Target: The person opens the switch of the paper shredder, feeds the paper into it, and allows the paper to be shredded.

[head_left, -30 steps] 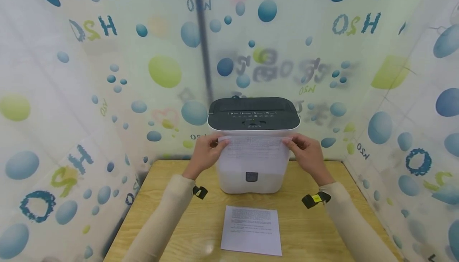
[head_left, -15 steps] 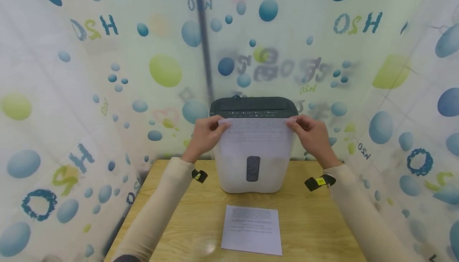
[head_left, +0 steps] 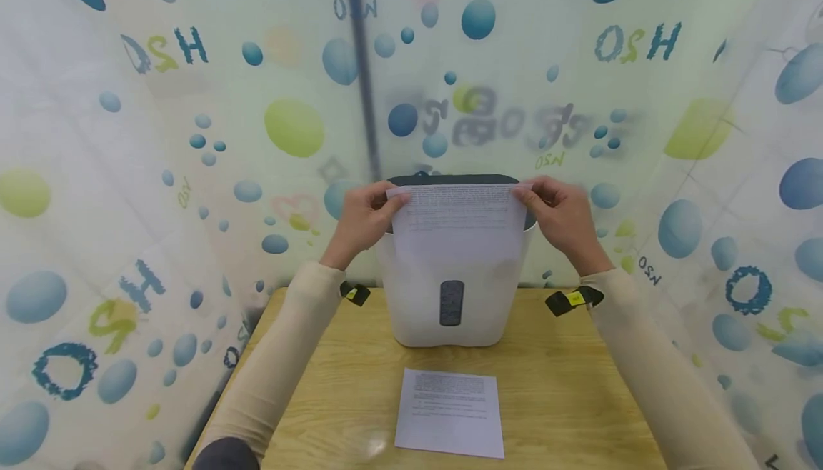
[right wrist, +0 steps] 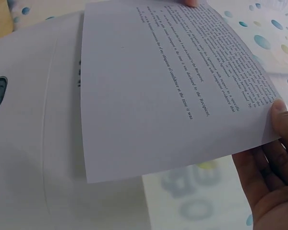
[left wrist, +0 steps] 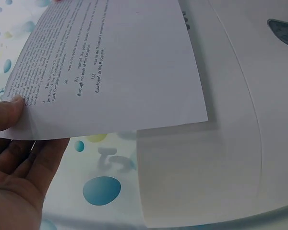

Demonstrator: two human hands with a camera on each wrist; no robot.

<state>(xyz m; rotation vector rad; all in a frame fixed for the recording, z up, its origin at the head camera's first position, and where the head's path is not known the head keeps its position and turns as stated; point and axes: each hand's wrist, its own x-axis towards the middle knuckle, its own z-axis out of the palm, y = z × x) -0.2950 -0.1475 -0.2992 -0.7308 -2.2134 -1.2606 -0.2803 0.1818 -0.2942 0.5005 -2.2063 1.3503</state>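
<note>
A printed sheet of paper [head_left: 458, 223] is stretched between both hands in front of the paper shredder [head_left: 414, 313], covering much of its dark top. My left hand [head_left: 365, 220] pinches the sheet's upper left corner between thumb and fingers. At the upper right corner, my right hand [head_left: 562, 218] pinches it the same way. In the left wrist view the sheet [left wrist: 134, 67] hangs with its lower edge free, apart from the white shredder body [left wrist: 197, 177]. The right wrist view shows the right thumb [right wrist: 282, 117] on the printed side of the paper [right wrist: 129, 110].
A stack of printed paper [head_left: 450, 416] lies on the wooden table [head_left: 553, 398] in front of the shredder. Patterned curtains [head_left: 296, 63] with blue and green dots close in the table at the back and sides.
Both hands have raised the sheet from the shredder's front up to its dark top. The shredder's front window is now fully uncovered. The stack on the table has not moved.
</note>
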